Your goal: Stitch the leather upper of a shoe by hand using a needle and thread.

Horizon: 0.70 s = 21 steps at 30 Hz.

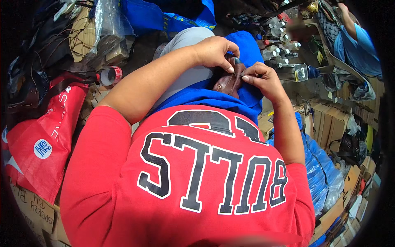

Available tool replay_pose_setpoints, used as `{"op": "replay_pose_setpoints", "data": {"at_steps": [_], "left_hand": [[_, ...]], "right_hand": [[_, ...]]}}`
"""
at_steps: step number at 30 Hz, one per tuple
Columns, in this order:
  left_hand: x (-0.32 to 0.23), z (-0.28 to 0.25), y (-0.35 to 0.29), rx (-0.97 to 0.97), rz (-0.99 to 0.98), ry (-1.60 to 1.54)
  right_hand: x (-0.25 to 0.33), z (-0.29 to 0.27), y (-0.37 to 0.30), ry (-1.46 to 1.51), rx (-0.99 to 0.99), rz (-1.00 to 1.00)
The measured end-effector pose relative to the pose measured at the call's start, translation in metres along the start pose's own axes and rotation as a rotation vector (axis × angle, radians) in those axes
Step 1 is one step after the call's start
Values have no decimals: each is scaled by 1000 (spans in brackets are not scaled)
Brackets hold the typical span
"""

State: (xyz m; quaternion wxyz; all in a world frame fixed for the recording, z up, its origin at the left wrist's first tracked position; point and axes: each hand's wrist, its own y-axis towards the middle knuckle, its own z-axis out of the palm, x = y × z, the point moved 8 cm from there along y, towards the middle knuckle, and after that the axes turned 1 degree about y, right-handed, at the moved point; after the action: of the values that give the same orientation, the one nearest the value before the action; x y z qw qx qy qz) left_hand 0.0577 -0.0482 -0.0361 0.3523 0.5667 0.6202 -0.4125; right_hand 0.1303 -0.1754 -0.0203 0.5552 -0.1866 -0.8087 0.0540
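A brown leather shoe (226, 84) with stitching and small eyelets rests in my lap, partly covered by blue cloth (193, 96). My left hand (216, 51) curls over its far left side, thumb and forefinger on the leather near the opening. At the shoe's right side, my right hand (263, 80) has thumb and forefinger pressed together in a pinch. Whatever lies between those right fingertips is too small to make out, and the shoe's lower part is hidden.
Several bottles (279, 51) crowd the floor at the far right, near another person's arm (349, 22). A red bag (41, 136) lies at my left beside a bottle with a red label (111, 75). Cardboard (323, 121) and a blue plastic-wrapped bundle (314, 160) are at my right.
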Motion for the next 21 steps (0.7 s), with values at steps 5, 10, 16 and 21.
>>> {"op": "replay_pose_setpoints", "data": {"at_steps": [5,10,16,21], "left_hand": [[2,-3,-3,-11,-24,-15],[1,-11,-15,-48,128,-33],[21,-93,-91,-406,-64,198],[32,-114,-141,-658,-247,507]], "right_hand": [[3,5,-10,68,-242,-5],[34,0,-21,-189,-274,-227],[46,17,-38,-429,-323,-305],[53,30,-46,-536,-356,-400]]}}
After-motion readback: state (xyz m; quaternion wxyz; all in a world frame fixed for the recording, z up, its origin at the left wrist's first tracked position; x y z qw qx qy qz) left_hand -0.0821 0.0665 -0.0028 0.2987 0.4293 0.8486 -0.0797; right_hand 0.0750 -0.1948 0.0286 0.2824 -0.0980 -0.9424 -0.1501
